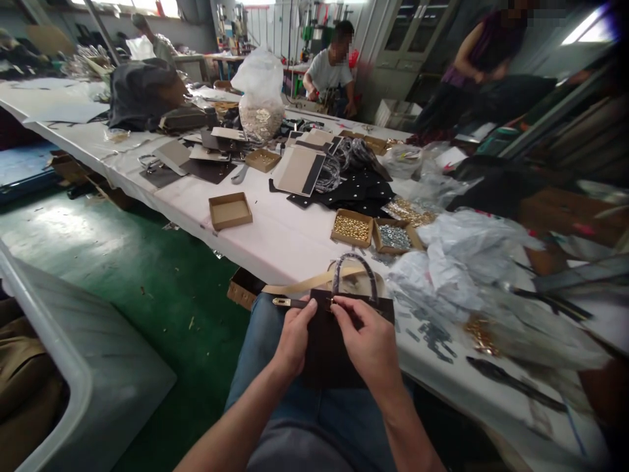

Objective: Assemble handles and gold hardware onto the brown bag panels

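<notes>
A dark brown handbag piece (pixel 327 360) rests on my lap, against the table edge. Its arched handle (pixel 358 257) is wrapped in clear film and points away from me. My left hand (pixel 295 331) grips the piece's left side, thumb on top, beside a dark strap with a gold metal plate (pixel 282 302) at its end. With thumb and finger pinched, my right hand (pixel 368 331) is on a small metal fitting (pixel 331 301) near the upper edge; the fingers partly hide it. A tan strip (pixel 314 282) lies just beyond the bag.
On the white table (pixel 289 229) stand an open cardboard box (pixel 230 211), a box of gold parts (pixel 352 227) and one of silver parts (pixel 393 236). Plastic bags (pixel 452 269) crowd the right, near dark pliers (pixel 514 382). A large bin (pixel 83 367) is left. Several people work beyond.
</notes>
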Action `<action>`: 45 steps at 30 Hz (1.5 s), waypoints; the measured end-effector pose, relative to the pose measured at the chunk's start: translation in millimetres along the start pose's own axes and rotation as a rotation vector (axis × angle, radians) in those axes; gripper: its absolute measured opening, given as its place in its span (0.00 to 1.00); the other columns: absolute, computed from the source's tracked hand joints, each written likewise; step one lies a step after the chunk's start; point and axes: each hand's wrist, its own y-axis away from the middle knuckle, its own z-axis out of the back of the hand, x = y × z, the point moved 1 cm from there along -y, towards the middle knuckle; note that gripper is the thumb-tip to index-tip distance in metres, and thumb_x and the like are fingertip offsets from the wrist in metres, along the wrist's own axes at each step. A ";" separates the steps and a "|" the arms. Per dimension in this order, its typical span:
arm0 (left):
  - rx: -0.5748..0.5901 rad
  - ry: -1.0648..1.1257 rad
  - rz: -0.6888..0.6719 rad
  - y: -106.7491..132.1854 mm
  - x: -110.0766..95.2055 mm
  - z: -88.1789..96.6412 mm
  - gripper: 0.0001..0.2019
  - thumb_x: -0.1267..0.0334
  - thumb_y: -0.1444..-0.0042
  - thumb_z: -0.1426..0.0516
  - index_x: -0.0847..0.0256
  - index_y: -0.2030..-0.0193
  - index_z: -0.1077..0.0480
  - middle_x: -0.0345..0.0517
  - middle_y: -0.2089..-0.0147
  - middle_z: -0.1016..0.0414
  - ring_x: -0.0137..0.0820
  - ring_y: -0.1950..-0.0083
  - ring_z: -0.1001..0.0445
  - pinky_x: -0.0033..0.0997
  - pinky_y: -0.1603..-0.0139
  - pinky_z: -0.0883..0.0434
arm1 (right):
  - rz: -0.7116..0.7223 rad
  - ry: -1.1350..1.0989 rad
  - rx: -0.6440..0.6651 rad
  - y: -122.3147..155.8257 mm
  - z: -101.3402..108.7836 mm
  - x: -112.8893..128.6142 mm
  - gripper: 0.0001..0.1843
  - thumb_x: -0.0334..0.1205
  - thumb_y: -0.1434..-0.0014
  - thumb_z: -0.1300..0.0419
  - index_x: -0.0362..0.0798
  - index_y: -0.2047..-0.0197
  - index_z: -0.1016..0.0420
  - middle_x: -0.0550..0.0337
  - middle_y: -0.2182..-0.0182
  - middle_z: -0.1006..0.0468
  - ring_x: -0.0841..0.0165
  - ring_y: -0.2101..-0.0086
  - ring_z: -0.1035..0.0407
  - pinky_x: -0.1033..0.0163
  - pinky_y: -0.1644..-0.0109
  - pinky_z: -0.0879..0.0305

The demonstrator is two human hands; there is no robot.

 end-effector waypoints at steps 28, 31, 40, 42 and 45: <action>-0.110 -0.109 -0.011 4.0 0.6 3.1 0.23 0.42 0.37 0.26 0.64 0.59 0.17 0.46 0.63 0.16 0.34 0.61 0.21 0.31 0.55 0.25 | -0.024 0.036 0.049 5.7 -0.7 10.2 0.10 0.46 0.24 0.35 0.53 0.53 0.12 0.53 0.55 0.09 0.56 0.56 0.14 0.52 0.48 0.20; -0.036 -0.214 -0.081 9.4 -3.0 -0.1 0.23 0.42 0.31 0.31 0.64 0.56 0.16 0.47 0.60 0.16 0.35 0.58 0.23 0.32 0.51 0.26 | 0.017 0.083 0.044 7.7 -0.7 14.4 0.10 0.44 0.24 0.36 0.53 0.54 0.13 0.54 0.56 0.09 0.57 0.57 0.15 0.53 0.49 0.21; 0.002 -0.390 -0.279 26.8 -11.8 -9.4 0.21 0.42 0.26 0.36 0.60 0.58 0.16 0.47 0.59 0.17 0.40 0.55 0.24 0.34 0.48 0.30 | 0.045 0.114 0.033 16.0 2.1 25.6 0.10 0.42 0.24 0.37 0.53 0.57 0.14 0.55 0.62 0.12 0.59 0.63 0.18 0.55 0.56 0.23; -0.021 -0.432 -0.319 29.7 -12.1 -11.7 0.22 0.41 0.25 0.37 0.60 0.57 0.16 0.47 0.59 0.17 0.40 0.55 0.25 0.35 0.47 0.30 | 0.062 0.107 0.036 15.7 4.0 29.7 0.11 0.41 0.24 0.37 0.53 0.58 0.14 0.54 0.62 0.12 0.59 0.63 0.18 0.55 0.55 0.23; -0.038 -0.434 -0.341 32.9 -12.5 -16.6 0.23 0.39 0.26 0.37 0.59 0.55 0.15 0.48 0.59 0.18 0.41 0.56 0.25 0.36 0.49 0.31 | 0.089 0.099 0.043 13.4 8.0 36.6 0.11 0.41 0.24 0.38 0.53 0.59 0.14 0.55 0.63 0.12 0.60 0.64 0.18 0.55 0.55 0.22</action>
